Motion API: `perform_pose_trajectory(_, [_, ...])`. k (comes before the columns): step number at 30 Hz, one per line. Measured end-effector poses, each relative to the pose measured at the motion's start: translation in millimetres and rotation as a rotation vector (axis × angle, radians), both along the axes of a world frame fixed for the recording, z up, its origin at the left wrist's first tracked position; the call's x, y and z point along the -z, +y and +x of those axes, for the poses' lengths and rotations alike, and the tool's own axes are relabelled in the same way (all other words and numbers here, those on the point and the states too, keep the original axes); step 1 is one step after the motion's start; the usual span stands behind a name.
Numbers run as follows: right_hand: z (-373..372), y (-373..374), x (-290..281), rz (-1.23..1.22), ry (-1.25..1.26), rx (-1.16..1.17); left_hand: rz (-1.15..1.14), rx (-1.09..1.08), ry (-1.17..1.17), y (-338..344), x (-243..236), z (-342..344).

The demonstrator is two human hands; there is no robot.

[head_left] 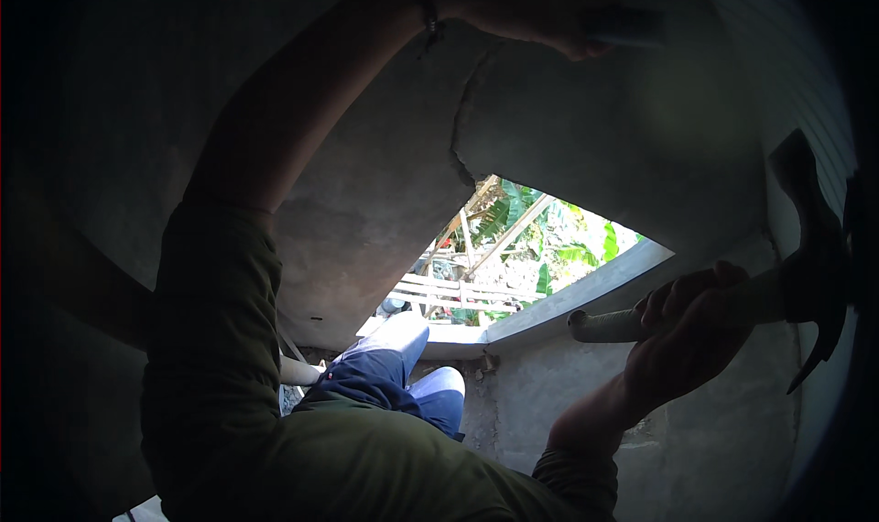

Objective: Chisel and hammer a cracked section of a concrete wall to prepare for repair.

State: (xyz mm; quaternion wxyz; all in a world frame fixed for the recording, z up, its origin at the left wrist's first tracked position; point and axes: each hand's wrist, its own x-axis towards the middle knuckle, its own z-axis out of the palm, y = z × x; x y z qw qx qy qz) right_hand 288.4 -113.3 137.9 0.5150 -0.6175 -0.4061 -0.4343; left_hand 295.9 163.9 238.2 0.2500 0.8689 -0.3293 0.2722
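My left hand (540, 23), with a dark bracelet at its wrist, is raised at the top in shadow and closed on a short dark bar-like object (630, 27) that I cannot make out clearly. My right hand (682, 325) is closed round the handle of a claw hammer (804, 279) at the right. The hammer's head is beside the pale wall (776, 412) at the far right, with its claw pointing down; whether it touches the wall I cannot tell.
Cracked grey concrete surfaces (357, 256) surround me. A bright opening ahead shows banana leaves (572, 252) and wooden poles (508, 238), with a ledge (586, 288) along its edge. My bent legs (389, 348) are below, and a pale pipe (298, 371) lies beside them.
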Motion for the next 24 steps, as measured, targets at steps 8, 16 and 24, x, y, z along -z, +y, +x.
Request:
perform_pose_trajectory(8, [-4.6,5.6,-2.4,-0.018,-0.037,-0.015,-0.028,-0.011,0.017,-0.1,8.3,3.0])
perform_pose_trajectory(16, [9.4,21.2,-6.7,0.032,0.133,0.165,-0.035,-0.069,0.087,-3.2,7.4,1.1])
perform_pose_trajectory(24, [-17.2,0.2,-37.7,0.125,-0.110,-0.092,0.017,0.048,0.026,-3.8,-0.8,-7.6])
